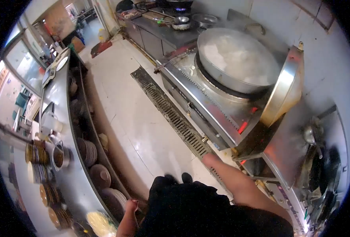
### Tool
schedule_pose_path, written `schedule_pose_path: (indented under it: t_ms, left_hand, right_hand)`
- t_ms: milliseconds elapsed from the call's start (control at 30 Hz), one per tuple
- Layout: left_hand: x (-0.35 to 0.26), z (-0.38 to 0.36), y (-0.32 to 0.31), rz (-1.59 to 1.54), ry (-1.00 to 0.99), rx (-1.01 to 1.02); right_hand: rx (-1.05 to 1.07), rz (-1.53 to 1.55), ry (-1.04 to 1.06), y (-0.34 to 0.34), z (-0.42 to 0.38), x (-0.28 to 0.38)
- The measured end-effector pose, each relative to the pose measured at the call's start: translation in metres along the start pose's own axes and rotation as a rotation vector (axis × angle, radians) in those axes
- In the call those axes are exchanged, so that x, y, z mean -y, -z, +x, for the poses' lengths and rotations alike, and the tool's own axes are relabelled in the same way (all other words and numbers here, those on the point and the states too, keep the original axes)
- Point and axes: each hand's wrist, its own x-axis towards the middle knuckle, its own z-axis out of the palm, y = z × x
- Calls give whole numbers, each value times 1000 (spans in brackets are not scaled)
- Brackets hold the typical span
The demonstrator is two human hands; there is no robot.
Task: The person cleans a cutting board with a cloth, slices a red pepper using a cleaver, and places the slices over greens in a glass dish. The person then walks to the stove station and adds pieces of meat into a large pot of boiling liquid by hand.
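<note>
My left hand (132, 205) hangs low beside the shelf under the left counter, close to a stack of plates (113, 197). Its fingers look curled in, and no object shows in them. My right hand (212, 159) reaches forward over the floor drain grate (175, 114), by the front of the stove (218, 122). Motion smears its fingers, so their pose and anything in them cannot be made out. A large steaming wok (238, 59) of pale, cloudy contents sits on the stove, beyond my right hand.
Left, a steel counter (70, 158) carries a metal pot (60, 156) and several plate stacks (40, 172). A metal partition (283, 87) stands right of the wok. A ladle (311, 135) lies far right. Another burner flame (180, 9) shows at the back.
</note>
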Motion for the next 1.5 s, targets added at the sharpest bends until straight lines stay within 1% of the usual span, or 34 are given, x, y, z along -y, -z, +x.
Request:
schedule_pose_path:
  t_ms: [33,67,133,167,200,233,267,300,333,400,433,533,600,633,667,733,767,800,867,900,933,1000,1033,1067,1133,1200,1267,1300,1333,1367,1400,1433,1467,1500]
  left_hand:
    - [-14,6,26,42,223,247]
    - [-24,22,42,63,225,260]
    - [9,78,45,-360,176,325]
    - [-8,107,58,-50,238,392]
    - [-21,138,73,-25,229,402]
    - [-36,173,93,-26,96,365]
    - [-47,209,111,-31,-40,333]
    - [-57,243,131,-153,71,385]
    - [-181,223,220,-7,-193,357]
    - [-195,304,239,176,-307,285]
    - [-204,346,250,197,-326,292]
    - [-227,444,280,206,-138,257]
    - [-264,497,307,568,-701,207]
    - [-276,515,312,349,-848,111]
    - [-297,526,318,359,-859,107]
    - [-359,521,337,898,-980,193]
    - [-354,533,333,880,-1033,227]
    - [-344,546,328,859,-1078,261]
    - [-401,499,367,775,-780,440]
    - [-337,527,351,548,-553,468]
    - [-281,552,337,303,-342,447]
    - [-268,558,366,118,-251,518]
    - [-269,555,378,-67,-167,598]
    - [-280,553,389,-64,-161,597]
    - [-313,556,402,588,159,571]
    - [-315,573,407,692,88,697]
    - [-324,591,421,821,-1,834]
    - [-329,603,429,665,-123,783]
    - [-333,623,432,507,-249,738]
    - [-331,648,428,655,-397,771]
    - [-337,661,432,684,-416,803]
    - [-376,666,440,879,-563,767]
    - [-415,670,446,1066,-713,711]
    - [-441,675,448,1248,-553,694]
  right_hand:
    - [-6,75,44,13,30,16]
    - [-12,149,87,22,59,31]
    - [42,372,62,64,84,77]
    - [49,394,46,56,102,84]
    - [-95,459,123,48,123,91]
    - [-248,522,194,40,144,98]
    - [-258,542,167,36,155,102]
    - [-123,439,58,31,159,101]
    - [0,334,-43,29,169,98]
    - [-60,290,-158,-5,181,83]
    - [-71,289,-208,-21,187,73]
    - [-62,367,-348,-29,196,63]
    - [-63,448,-428,-19,220,68]
    - [-82,512,-468,-16,236,70]
    - [-100,576,-505,-18,252,69]
    - [-153,698,-480,-77,326,53]
    - [-178,760,-466,-105,362,45]
    - [-229,885,-524,-62,368,62]
    - [-253,1227,-701,-28,394,83]
    - [-229,1432,-823,-36,414,77]
    - [-225,1436,-803,-31,431,76]
    - [-281,1639,-1047,-30,452,75]
    - [-271,1635,-1044,-40,461,72]
    - [-336,1683,-1046,-56,470,69]
    - [-399,1730,-1058,-49,477,74]
    - [-525,1690,-1335,-8,458,88]
    - [-591,1614,-1348,-179,519,24]
    - [-786,2233,-806,-207,486,28]
    - [-721,1949,-929,-207,500,27]
    - [-618,1645,-1056,-148,495,49]
    - [-508,1367,-1173,-10,466,101]
    - [-572,1260,-1232,41,451,119]
    - [-631,1151,-1279,61,446,128]
    - [-656,938,-1217,44,451,126]
